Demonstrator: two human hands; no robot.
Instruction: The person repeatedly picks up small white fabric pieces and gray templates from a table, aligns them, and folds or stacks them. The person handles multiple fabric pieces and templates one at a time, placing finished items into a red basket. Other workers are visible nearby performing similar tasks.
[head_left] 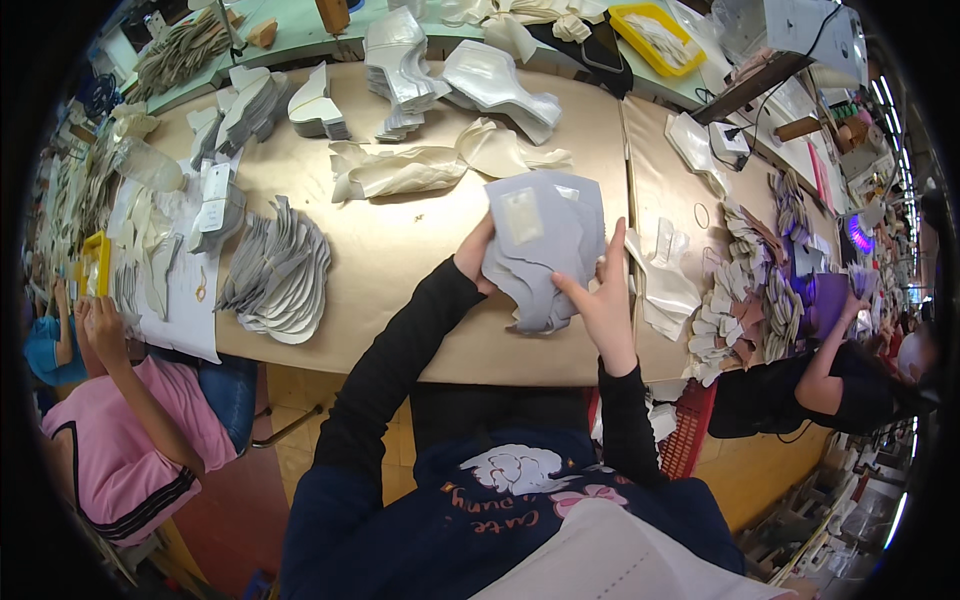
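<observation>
A stack of flat grey cut pieces (545,240), with a pale rectangular patch on the top one, is held tilted over the table in front of me. My left hand (476,254) grips its left edge, most of the fingers hidden behind it. At the lower right of the stack is my right hand (603,305), its thumb touching the top piece and its fingers stretched up beside the right edge. Just beyond the stack lie crumpled cream pieces (400,172). A fanned pile of grey pieces (280,270) rests to the left.
Wrapped stacks (500,85) and more grey piles (250,105) line the far side of the brown-covered table (400,290). White pieces (665,280) lie right of my hand. A red basket (690,425) stands below the edge. People work at left (140,440) and right (800,385).
</observation>
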